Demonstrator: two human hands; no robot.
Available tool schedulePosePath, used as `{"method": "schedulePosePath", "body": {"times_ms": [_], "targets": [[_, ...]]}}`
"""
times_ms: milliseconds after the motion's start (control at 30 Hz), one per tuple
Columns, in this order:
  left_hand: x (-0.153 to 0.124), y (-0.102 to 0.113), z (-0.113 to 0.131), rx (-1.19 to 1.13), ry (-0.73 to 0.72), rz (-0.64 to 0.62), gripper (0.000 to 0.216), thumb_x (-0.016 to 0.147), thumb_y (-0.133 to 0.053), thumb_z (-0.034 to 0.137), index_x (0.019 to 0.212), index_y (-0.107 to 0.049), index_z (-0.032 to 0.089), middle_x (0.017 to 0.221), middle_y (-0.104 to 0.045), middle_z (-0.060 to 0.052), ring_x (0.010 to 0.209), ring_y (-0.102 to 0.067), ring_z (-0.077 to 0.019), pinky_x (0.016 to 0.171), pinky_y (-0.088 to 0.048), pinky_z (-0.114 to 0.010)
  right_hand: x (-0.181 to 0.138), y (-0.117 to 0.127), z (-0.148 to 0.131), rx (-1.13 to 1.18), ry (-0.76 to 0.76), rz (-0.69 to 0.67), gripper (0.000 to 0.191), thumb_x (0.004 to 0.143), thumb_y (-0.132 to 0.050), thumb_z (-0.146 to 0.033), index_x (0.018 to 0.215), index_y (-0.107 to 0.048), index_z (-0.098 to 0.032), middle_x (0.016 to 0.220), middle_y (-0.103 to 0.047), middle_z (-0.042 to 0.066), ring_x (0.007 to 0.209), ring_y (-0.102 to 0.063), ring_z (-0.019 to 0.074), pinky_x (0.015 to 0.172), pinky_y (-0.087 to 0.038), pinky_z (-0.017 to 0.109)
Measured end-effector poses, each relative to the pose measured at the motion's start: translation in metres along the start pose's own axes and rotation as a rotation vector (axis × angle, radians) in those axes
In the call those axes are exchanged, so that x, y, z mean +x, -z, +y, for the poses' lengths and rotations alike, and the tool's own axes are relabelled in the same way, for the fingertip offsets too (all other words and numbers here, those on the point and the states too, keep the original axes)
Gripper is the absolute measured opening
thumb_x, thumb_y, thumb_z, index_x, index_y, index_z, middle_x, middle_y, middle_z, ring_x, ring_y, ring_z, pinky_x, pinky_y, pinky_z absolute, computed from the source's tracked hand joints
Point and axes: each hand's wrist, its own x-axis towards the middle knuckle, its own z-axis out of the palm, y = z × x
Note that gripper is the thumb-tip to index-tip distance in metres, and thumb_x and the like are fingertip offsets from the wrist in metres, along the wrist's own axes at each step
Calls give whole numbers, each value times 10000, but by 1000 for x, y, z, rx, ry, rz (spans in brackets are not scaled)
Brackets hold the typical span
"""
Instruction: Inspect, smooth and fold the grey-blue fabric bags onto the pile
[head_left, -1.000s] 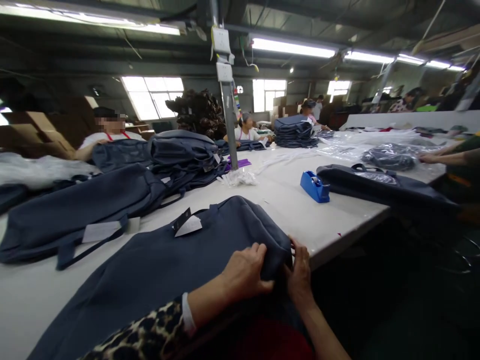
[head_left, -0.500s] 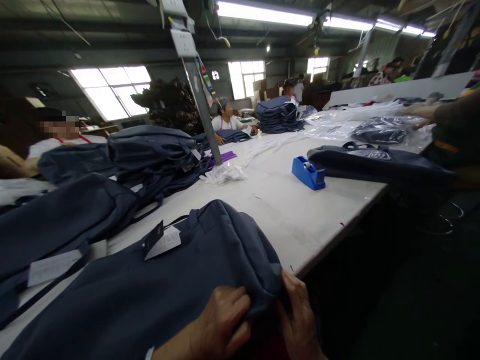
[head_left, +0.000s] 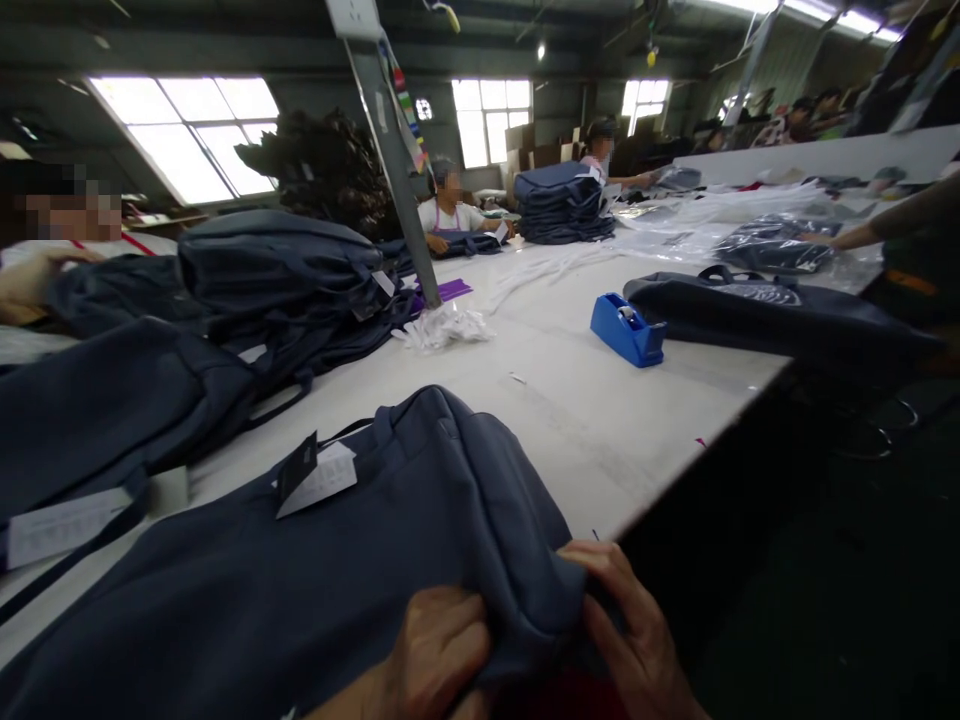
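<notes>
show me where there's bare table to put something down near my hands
Bare white table lies between the backpack you grip, the blue tape dispenser and the right edge. A narrower strip runs from the white scraps to the dispenser. Crowded: the left, piled with stacked backpacks, and the far right, under a dark bag.

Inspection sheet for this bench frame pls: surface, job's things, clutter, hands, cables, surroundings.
Surface: white table, long, shared with other people.
Job's things: dark blue backpack lying flat at the near edge, hang tag on top.
Clutter: blue tape dispenser, pile of white scraps, stack of backpacks on the left, flat dark bag on the right.
Hands: left hand and right hand both grip the backpack's near corner.
Cables: nothing seen.
Surroundings: metal pole rising from the table, seated person across it, co-worker's arm over plastic-wrapped bags on the right, windows behind.
</notes>
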Motion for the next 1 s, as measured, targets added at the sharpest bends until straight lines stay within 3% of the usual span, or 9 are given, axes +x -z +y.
{"method": "schedulePosePath", "body": {"times_ms": [100,200,367,467,600,733,900,1000], "targets": [[0,-4,-2,20,-63,74,238,974,-254,191,758,-346,224,575,-404,17,489,-380,-145,500,-232,-301,2,-16,-2,34,5,69,173,919,-598,-321,1085,-644,-307,1087,-616,22,1014,-615,177,889,-498,247],[4,-2,-3,6,-36,16,221,941,-261,174,738,-330,228,585,-405,11,483,-344,-147,488,-207,-308,3,-17,-4,78,-71,113,122,890,-644,-349,994,-661,-288,1042,-605,21,969,-612,178,870,-488,250],[15,17,4,-23,-28,-105,233,943,-263,195,726,-346,223,587,-418,4,490,-355,-146,484,-216,-309,26,36,-10,257,-199,-231,359,868,-613,-555,1074,-656,-264,1128,-607,63,1051,-587,234,925,-462,326],[17,20,10,-11,-48,-70,344,1008,-191,238,691,-325,223,568,-396,11,488,-356,-143,488,-214,-311,53,55,-11,307,-203,-284,411,905,-519,-598,1088,-651,-254,1207,-593,78,1062,-576,241,921,-469,358],[10,3,9,21,-107,-40,490,1048,-115,372,636,-326,214,550,-395,9,477,-336,-133,476,-203,-313,74,24,-12,166,-234,-303,295,930,-541,-477,1130,-585,-264,1180,-585,45,1052,-560,204,952,-451,352],[2,-20,0,3,-154,-10,551,1041,-90,434,601,-335,209,535,-367,13,463,-300,-128,459,-188,-315,68,-8,-8,130,-210,-271,281,969,-435,-486,1079,-546,-253,1047,-587,33,1019,-561,194,957,-446,348],[0,-20,-2,65,-191,-29,514,1043,-106,267,594,-347,203,523,-362,10,445,-291,-129,435,-192,-315,83,-3,3,103,-208,-110,430,956,-435,-535,1294,-476,-271,1351,-503,55,1210,-488,214,1058,-372,378],[2,-18,-1,95,-213,51,485,1035,-197,212,617,-444,196,513,-389,6,443,-316,-134,409,-244,-298,96,-16,5,168,-207,-201,485,956,-384,-581,1283,-511,-247,1254,-583,64,1132,-548,214,1007,-417,373]]}}
